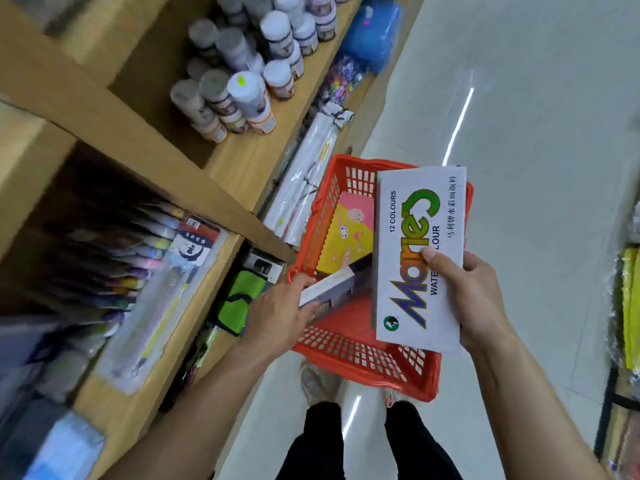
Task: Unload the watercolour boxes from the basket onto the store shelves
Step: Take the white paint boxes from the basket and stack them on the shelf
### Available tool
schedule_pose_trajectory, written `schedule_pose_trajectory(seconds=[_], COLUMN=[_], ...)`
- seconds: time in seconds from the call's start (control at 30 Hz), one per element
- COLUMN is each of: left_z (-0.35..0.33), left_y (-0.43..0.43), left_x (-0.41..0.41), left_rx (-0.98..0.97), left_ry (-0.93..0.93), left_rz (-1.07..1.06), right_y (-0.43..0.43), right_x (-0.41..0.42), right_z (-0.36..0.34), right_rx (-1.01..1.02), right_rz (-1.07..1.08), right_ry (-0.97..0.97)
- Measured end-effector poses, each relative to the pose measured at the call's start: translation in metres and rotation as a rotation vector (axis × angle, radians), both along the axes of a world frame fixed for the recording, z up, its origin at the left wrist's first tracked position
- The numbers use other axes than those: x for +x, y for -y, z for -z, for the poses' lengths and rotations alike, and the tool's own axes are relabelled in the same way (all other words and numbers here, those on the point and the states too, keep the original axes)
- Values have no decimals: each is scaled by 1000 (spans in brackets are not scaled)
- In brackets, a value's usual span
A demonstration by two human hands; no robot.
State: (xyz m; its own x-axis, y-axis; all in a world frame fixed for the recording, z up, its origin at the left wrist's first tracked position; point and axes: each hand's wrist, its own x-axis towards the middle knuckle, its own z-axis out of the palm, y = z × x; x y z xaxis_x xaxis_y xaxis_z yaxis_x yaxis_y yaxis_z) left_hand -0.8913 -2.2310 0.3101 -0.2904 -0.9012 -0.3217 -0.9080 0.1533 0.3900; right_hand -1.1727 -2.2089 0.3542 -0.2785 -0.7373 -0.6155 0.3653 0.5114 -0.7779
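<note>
A red plastic basket (349,355) stands on the floor in front of my feet. My right hand (474,296) holds a white Marie's watercolour box (415,216) flat above the basket, thumb on its face. My left hand (280,317) grips a second white box (332,287) by its end, tilted over the basket's left rim. A yellow and pink box (349,233) lies inside the basket against its left wall.
Wooden store shelves (221,161) run along the left, holding paint jars (242,88), packed brushes (145,258) and a green pouch (239,299). Long white packs (304,181) lean beside the basket. Pale floor stretches to the right, with goods (630,306) at the right edge.
</note>
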Motion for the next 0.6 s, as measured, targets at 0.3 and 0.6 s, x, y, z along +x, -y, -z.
schedule_pose_trajectory(seconds=[0.3, 0.6], left_z=[-155, -260], left_y=[-69, -166], left_x=[35, 91], left_rx=[-174, -526], left_ry=[-319, -629], left_rz=[-623, -1103], right_y=[16, 11], right_x=[10, 70], right_z=[-122, -198], right_rx=[-206, -313], right_rz=[-263, -563], right_ry=[96, 168])
